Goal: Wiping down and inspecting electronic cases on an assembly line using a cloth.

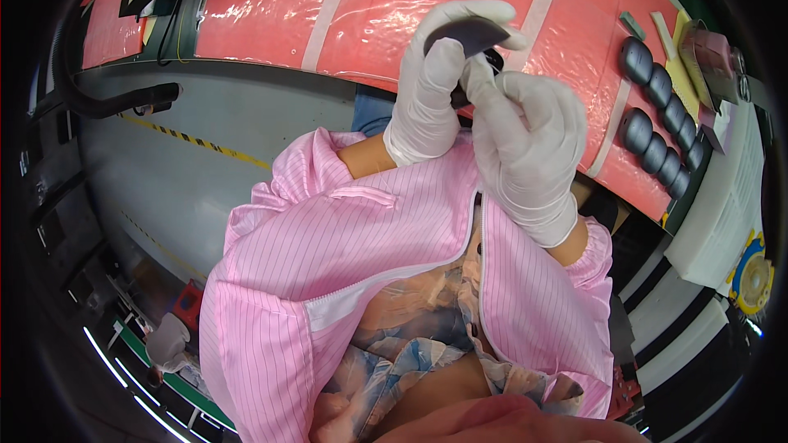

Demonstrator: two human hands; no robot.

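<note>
Over the near edge of the red mat, my left hand (427, 94), in a white glove, curls around a dark grey rounded case (469, 34). The case's smooth curved side shows between thumb and fingers, with a glossy black part next to it. Close against the case, my right hand (529, 127), also gloved in white, has its thumb and fingers pressed together. Whatever lies between those fingertips is hidden. Similar dark grey rounded cases (648, 143) stand in two rows to the right.
The red mat (263, 12) carries pale tape strips (538, 12). At the right edge are a yellow sheet (683, 86), a clear container (714, 61) and a yellow-blue round reel (751, 275). A black curved tube (107, 107) juts out at left, above a grey floor with striped tape.
</note>
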